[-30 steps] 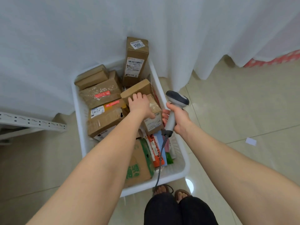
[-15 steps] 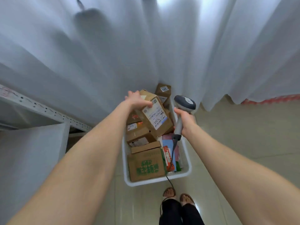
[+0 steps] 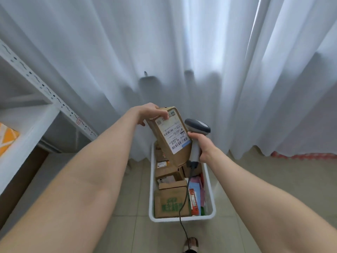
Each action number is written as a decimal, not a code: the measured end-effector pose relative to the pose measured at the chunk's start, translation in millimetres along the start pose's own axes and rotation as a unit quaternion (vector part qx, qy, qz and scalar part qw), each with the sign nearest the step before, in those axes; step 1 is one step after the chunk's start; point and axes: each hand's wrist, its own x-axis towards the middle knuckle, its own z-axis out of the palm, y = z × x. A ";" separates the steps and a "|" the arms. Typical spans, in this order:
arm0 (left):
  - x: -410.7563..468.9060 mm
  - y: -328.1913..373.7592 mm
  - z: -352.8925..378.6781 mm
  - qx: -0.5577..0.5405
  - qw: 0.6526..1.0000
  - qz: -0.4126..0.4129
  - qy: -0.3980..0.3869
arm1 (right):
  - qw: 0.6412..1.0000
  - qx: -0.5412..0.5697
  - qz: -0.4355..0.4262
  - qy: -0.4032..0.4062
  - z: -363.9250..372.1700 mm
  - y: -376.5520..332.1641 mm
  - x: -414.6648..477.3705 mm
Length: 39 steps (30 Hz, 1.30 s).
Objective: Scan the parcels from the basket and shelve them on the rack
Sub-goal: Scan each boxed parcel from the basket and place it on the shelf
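Above the far end of a white basket (image 3: 182, 219), a brown cardboard parcel (image 3: 165, 143) is held up by the left hand (image 3: 149, 113), whose fingers and thumb are curled round its top end. The parcel is tilted, and its white label (image 3: 173, 136) with barcodes is turned toward the camera. Just right of the parcel, a grey scanner (image 3: 197, 127) is gripped by its handle in the right hand (image 3: 205, 147), the fingers wrapped round it. Whether the scanner's head touches the parcel cannot be told. A dark cable (image 3: 182, 207) is led from the handle's base down across the basket to the tiled floor (image 3: 255, 179). More parcels are packed in the basket: a box with green print (image 3: 170, 203) at the near end, smaller brown boxes (image 3: 167, 175) behind it, and coloured flat packets (image 3: 196, 196) along the right wall. At the left a white rack (image 3: 45, 92) is seen, with an orange-and-white box (image 3: 7, 139) on its shelf. A white curtain (image 3: 182, 52) is hung behind everything.
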 end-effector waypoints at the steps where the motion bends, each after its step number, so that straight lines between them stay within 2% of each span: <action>1: -14.9 1.4 -2.8 -0.016 1.000 0.004 0.013 | 1.000 0.000 0.003 -0.019 0.2 -0.4 -10.9; 6: -80.4 5.8 5.1 -0.167 0.978 0.040 0.122 | 0.997 -0.040 -0.028 -0.060 1.4 3.3 -64.0; 10: -116.3 4.7 34.7 -0.325 0.918 0.043 0.222 | 0.995 -0.059 -0.038 -0.068 -1.9 13.5 -101.4; 14: -144.3 -1.3 74.3 -0.387 0.879 0.062 0.270 | 0.995 -0.059 -0.040 -0.067 -10.0 22.3 -124.9; 17: -164.0 -5.0 102.3 -0.439 0.858 0.061 0.260 | 0.996 -0.052 -0.040 -0.064 -16.9 29.4 -134.9; 21: -181.0 -15.2 141.2 -0.421 0.882 0.064 0.202 | 0.997 -0.011 -0.039 -0.061 -16.1 38.2 -147.7; 27: -194.4 -33.3 166.8 -0.398 0.899 0.079 0.168 | 0.998 -0.004 -0.056 -0.031 -11.2 42.8 -164.6; 31: -207.6 -45.5 166.7 -0.449 0.878 0.075 0.147 | 0.997 -0.019 -0.063 -0.043 -4.8 49.6 -174.7; 35: -219.3 -68.4 162.0 -0.477 0.862 0.075 0.154 | 0.985 -0.076 -0.153 0.000 4.8 51.0 -183.8; 39: -225.9 -90.3 156.1 -0.492 0.855 0.063 0.152 | 0.980 -0.103 -0.158 -0.062 24.2 52.1 -208.3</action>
